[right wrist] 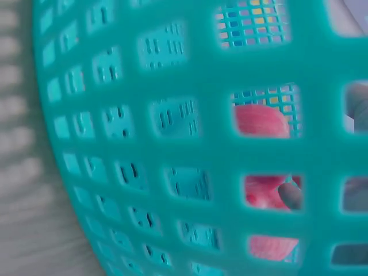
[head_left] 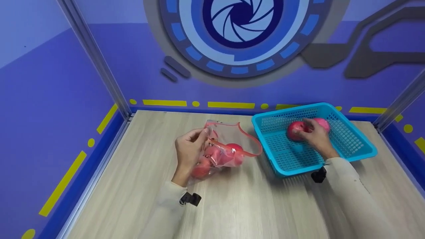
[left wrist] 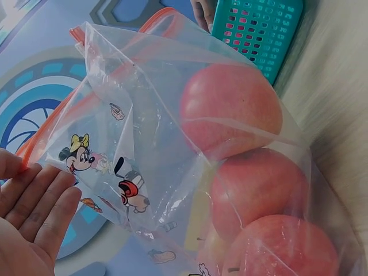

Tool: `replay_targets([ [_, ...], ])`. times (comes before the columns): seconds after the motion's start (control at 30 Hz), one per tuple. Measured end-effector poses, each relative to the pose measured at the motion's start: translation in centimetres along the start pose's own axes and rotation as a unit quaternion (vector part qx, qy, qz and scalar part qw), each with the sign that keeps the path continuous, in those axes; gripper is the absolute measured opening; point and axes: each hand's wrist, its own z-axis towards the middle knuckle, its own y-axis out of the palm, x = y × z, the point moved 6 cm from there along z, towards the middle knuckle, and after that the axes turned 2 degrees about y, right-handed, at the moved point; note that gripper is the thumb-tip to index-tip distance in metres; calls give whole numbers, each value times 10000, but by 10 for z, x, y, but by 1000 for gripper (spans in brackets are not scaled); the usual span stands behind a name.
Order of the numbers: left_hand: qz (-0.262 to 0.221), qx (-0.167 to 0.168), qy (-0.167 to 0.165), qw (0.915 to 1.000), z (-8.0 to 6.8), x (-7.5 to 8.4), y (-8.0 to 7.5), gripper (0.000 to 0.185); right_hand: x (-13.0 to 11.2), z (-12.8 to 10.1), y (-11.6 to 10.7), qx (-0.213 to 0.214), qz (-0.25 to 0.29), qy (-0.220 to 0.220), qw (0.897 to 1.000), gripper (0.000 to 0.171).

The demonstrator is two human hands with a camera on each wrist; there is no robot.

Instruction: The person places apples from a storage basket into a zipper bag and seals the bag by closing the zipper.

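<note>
My left hand [head_left: 191,147] pinches the orange-red rim of a clear zip bag [left wrist: 155,132] printed with cartoon figures, its mouth gaping toward the basket. Several red apples [left wrist: 233,109] lie in the bottom of the bag, which rests on the table. Inside a turquoise basket [head_left: 282,173], my right hand [head_left: 317,137] grips a red apple [head_left: 295,132] between thumb and fingers. A pinker apple [head_left: 322,123] sits right behind that hand. In the right wrist view the basket's lattice wall [right wrist: 218,155] hides most of the hand and fruit.
The basket stands on the right of the pale wood table [head_left: 252,205], close to the back wall. Blue-purple printed panels [head_left: 132,59] enclose the back and sides, with metal posts [head_left: 109,76] at the corners. A black wrist mount [head_left: 191,199] sits on each sleeve.
</note>
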Motion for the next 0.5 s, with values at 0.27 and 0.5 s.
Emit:
replay_targets([
  [0.27, 70, 37, 41, 10000, -1, -1, 0, 15, 3, 4, 3, -354, -150, 437, 9983, 95],
  [0.5, -17, 13, 54, 10000, -1, -2, 0, 14, 6, 3, 0, -109, -185, 363, 9991, 85],
])
